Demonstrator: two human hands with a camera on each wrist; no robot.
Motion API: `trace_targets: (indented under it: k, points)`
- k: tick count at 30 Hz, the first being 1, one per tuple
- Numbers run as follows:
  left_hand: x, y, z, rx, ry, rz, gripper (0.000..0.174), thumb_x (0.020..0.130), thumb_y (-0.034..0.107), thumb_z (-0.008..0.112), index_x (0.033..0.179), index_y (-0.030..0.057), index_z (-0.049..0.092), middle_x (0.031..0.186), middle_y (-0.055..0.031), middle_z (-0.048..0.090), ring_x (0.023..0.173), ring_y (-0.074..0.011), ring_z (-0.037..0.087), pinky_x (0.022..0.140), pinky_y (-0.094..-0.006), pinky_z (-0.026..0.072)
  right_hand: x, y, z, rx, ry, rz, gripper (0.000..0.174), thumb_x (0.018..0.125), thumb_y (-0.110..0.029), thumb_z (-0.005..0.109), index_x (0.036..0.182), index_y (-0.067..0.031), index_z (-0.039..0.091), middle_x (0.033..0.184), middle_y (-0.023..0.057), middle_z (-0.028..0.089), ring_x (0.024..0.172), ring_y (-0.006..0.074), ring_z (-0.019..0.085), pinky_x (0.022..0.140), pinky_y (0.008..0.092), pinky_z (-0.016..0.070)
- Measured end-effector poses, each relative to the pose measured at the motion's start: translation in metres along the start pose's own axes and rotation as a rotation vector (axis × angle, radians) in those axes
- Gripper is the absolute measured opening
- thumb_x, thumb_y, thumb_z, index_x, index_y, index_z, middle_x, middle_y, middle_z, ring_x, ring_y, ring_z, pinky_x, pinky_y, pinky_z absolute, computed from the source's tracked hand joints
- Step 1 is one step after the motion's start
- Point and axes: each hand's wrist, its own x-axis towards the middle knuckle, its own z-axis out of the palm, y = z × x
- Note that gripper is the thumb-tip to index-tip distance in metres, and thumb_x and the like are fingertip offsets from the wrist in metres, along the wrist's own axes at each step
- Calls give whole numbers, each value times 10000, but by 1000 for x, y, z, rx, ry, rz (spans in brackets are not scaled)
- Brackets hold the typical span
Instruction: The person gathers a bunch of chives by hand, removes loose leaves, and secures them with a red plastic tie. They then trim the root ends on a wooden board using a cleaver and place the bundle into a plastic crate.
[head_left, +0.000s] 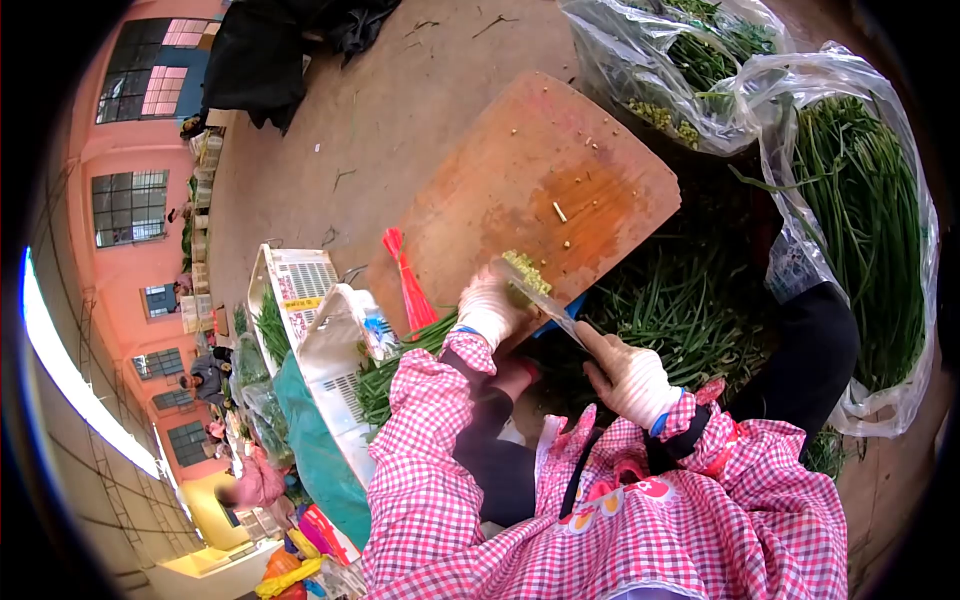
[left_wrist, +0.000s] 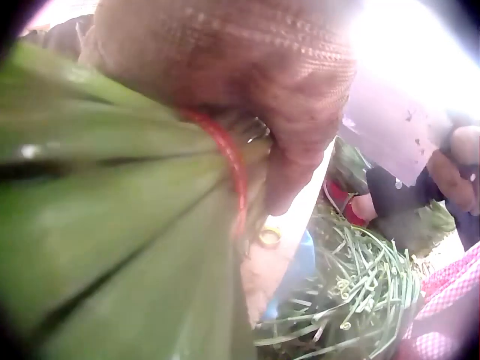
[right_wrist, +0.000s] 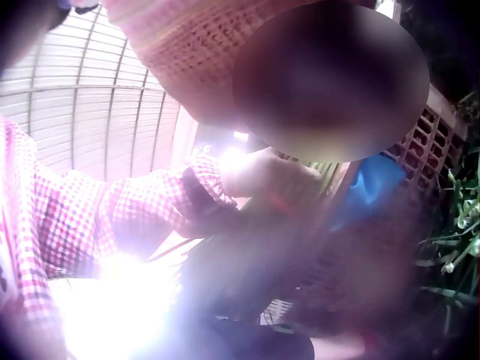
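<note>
In the head view my left hand (head_left: 496,303), in a pale glove, grips a bundle of long green stalks near its pale cut ends (head_left: 527,270), over the near edge of a wooden board. The leafy part of the bundle (left_wrist: 127,225) fills the left of the left wrist view, with a red tie (left_wrist: 234,169) round it by the fingers. My right hand (head_left: 628,375), also gloved, holds a knife (head_left: 560,318) by its handle. Its blade lies against the cut ends. In the right wrist view my left hand (right_wrist: 270,176) appears beyond a dark blur.
The wooden board (head_left: 480,170) carries a few small cut bits. Red strips (head_left: 405,280) lie at its left edge, near a white crate (head_left: 335,375). Loose green stalks (head_left: 670,320) are heaped at lower right. Plastic bags of greens (head_left: 860,230) stand at right. Something blue (right_wrist: 375,184) sits under the board.
</note>
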Motion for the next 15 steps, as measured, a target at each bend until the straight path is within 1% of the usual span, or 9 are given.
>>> trace_targets:
  k: [5, 8, 10, 12, 14, 15]
  points:
    - [4, 3, -3, 15, -7, 12, 701, 683, 385, 802, 1252, 69, 542, 1223, -189, 595, 1191, -341, 544, 1000, -420, 456, 7, 4, -4, -38, -86, 42, 486, 879, -164, 585, 1338, -91, 442, 918, 191, 623, 733, 375, 639, 594, 459, 515]
    - [-8, 15, -18, 6, 20, 13, 686, 712, 409, 772, 1267, 77, 543, 1201, -181, 606, 1172, -349, 556, 989, -424, 464, 10, 4, -4, -43, -95, 40, 477, 873, -160, 588, 1322, -89, 447, 902, 196, 620, 715, 377, 639, 584, 463, 510]
    - [7, -5, 2, 81, 77, 113, 634, 728, 410, 755, 1244, 89, 572, 1182, -182, 623, 1149, -355, 574, 964, -428, 480, 13, 6, -2, -41, -86, 27, 472, 868, -156, 588, 1314, -88, 446, 892, 199, 619, 704, 379, 637, 577, 468, 504]
    - [15, -14, 12, 143, 47, 170, 564, 753, 403, 730, 1213, 102, 602, 1173, -181, 636, 1133, -357, 588, 942, -432, 493, 21, 8, 8, -48, -55, 11, 462, 865, -154, 588, 1300, -86, 448, 884, 196, 620, 698, 379, 635, 570, 473, 499]
    - [0, 17, -21, 197, -69, 178, 478, 787, 387, 696, 1175, 116, 632, 1175, -177, 644, 1123, -356, 598, 921, -436, 503, 31, 9, 15, -57, -57, 8, 451, 863, -153, 586, 1288, -86, 450, 878, 192, 622, 698, 380, 634, 564, 478, 496]
    - [0, 14, -19, 184, -32, 187, 450, 801, 377, 678, 1169, 121, 637, 1171, -174, 648, 1115, -356, 603, 914, -437, 506, 37, 9, 16, -62, -69, 13, 444, 864, -154, 585, 1283, -88, 452, 877, 190, 622, 700, 380, 633, 562, 481, 494]
